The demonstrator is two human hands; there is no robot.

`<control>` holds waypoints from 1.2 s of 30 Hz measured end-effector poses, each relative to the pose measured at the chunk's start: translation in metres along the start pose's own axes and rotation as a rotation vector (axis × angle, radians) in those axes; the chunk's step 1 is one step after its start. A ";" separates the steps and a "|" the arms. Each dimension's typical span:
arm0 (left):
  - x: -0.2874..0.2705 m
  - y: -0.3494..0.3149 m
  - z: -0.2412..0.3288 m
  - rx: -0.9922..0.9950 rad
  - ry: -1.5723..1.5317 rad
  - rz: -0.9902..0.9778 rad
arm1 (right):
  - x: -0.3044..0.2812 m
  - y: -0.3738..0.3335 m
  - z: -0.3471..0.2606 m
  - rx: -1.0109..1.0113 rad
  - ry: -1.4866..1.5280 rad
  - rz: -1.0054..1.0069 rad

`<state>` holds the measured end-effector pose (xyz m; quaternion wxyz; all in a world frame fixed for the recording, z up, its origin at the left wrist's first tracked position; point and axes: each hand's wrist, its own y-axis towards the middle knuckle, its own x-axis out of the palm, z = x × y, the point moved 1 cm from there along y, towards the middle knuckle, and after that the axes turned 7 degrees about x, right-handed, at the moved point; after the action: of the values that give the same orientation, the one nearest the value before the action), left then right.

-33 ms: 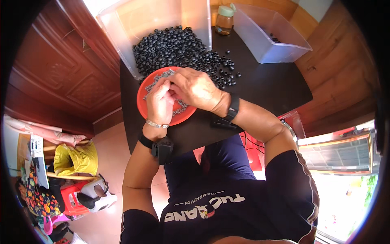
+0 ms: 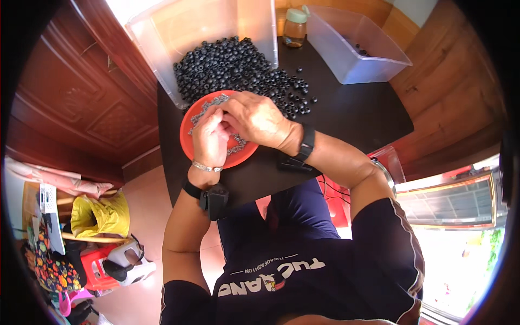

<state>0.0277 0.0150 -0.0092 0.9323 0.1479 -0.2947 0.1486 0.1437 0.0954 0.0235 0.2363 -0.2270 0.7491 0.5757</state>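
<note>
Both my hands meet over a red round bowl (image 2: pixel 187 143) that holds many small silvery metal pieces (image 2: pixel 234 147). My left hand (image 2: pixel 210 140) has its fingers pinched together, touching the fingers of the right. Curled over from the right, my right hand (image 2: pixel 257 116) is closed, with its fingertips mostly hidden behind the hand. Whatever lies between the fingers is too small or too covered to make out. Just beyond the bowl, a large heap of small dark round pieces with holes (image 2: pixel 222 67) spreads from a tipped clear plastic bin (image 2: pixel 162 86) onto the table.
The dark table (image 2: pixel 357 116) has a curved edge. Loose dark pieces lie right of the heap. At the back stand a jar with a pale green lid (image 2: pixel 295 30) and a translucent bin (image 2: pixel 374 73). A black object (image 2: pixel 292 163) lies near the front edge, below my right wrist.
The whole view has shifted very slightly, with the scene sitting a little further left. My hands keep the same pose over the bowl.
</note>
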 end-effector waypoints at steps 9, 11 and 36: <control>-0.014 0.008 0.012 0.093 0.168 0.022 | -0.073 0.028 0.037 0.179 -0.222 0.229; -0.020 0.013 0.019 0.172 0.216 0.064 | -0.119 0.040 0.077 0.269 -0.484 0.451; 0.210 0.006 0.048 1.062 0.777 -0.355 | -0.058 -0.168 -0.079 0.502 -0.127 -0.690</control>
<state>0.1658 0.0426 0.1536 0.7818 0.5674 0.2031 0.1601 0.2847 -0.0164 -0.0503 0.5087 -0.3639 0.7299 0.2756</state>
